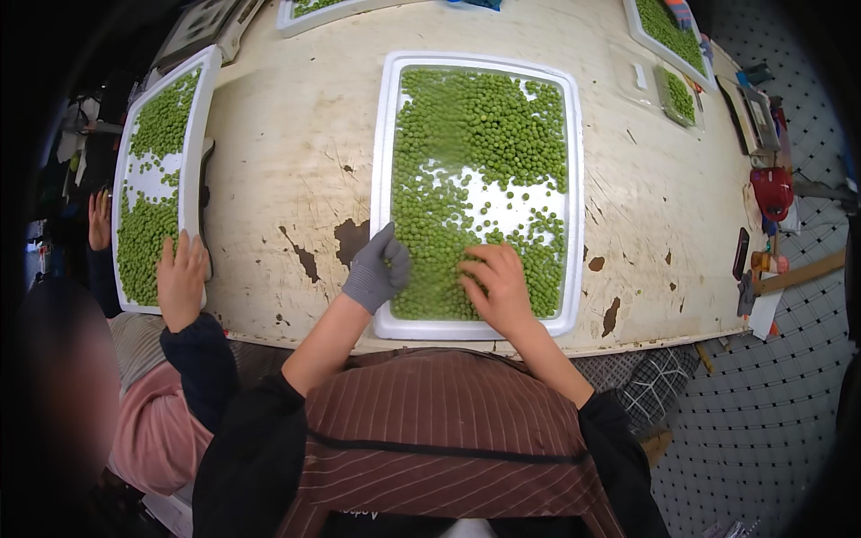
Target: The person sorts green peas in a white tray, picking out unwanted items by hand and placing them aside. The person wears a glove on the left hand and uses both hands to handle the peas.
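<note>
A white foam tray (574, 175) lies on the table in front of me, with loose green peas (511, 128) spread over its bottom. The peas are dense at the far end and along the left side; white bottom shows through right of the middle. My left hand (378, 269), in a grey knitted glove, is over the tray's left rim near the front corner with its fingers curled. Whether anything is inside those fingers is hidden. Bare and palm down, my right hand (501, 286) has its fingers spread on the peas near the tray's front, gripping nothing visible.
A co-worker's hand (181, 276) is at a second pea tray (195, 144) on the left. Farther trays stand at the top (290, 25) and upper right (707, 79). A clear pack of peas (678, 97), a scale (760, 118) and a red object (771, 194) lie rightward.
</note>
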Motion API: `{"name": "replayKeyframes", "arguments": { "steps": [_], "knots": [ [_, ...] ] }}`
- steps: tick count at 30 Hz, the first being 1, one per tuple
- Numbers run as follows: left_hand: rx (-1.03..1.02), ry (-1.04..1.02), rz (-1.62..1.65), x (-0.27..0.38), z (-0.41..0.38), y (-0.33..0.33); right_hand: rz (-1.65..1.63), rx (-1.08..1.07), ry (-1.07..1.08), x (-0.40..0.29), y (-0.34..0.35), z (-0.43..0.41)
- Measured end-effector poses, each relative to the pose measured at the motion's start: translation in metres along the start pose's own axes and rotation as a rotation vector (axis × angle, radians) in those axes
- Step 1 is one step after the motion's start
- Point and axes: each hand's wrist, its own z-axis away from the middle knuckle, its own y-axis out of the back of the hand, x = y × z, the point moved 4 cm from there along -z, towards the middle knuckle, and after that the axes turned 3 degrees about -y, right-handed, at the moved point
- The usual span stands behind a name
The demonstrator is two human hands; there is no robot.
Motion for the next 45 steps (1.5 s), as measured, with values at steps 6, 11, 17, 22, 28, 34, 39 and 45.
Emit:
{"name": "replayKeyframes", "arguments": {
  "steps": [6, 11, 17, 22, 28, 34, 39, 45],
  "knots": [
    [0.023, -0.015, -0.015, 0.0, 0.001, 0.0, 0.116, -0.004, -0.037, 0.023, -0.014, -0.033],
    [0.077, -0.009, -0.013, 0.002, 0.003, -0.003, 0.219, -0.076, 0.001, 0.021, -0.037, -0.075],
    [0.059, 0.03, 0.072, 0.003, 0.004, -0.001, 0.067, -0.145, 0.039, 0.01, -0.059, -0.05],
    [0.011, 0.027, 0.132, 0.01, 0.001, -0.014, 0.03, -0.127, 0.123, -0.015, -0.039, -0.028],
    [0.078, 0.033, 0.163, 0.008, -0.005, -0.031, 0.113, 0.119, 0.021, 0.04, -0.019, -0.104],
    [-0.055, 0.054, 0.183, 0.004, -0.004, -0.028, 0.371, 0.177, 0.133, 0.061, -0.031, -0.139],
    [0.075, -0.071, 0.055, 0.005, -0.006, -0.02, 0.361, 0.157, 0.038, 0.064, -0.035, -0.143],
    [0.061, -0.311, -0.271, 0.006, -0.024, -0.019, -0.303, -0.136, -0.262, 0.025, -0.022, -0.122]
  ]
}}
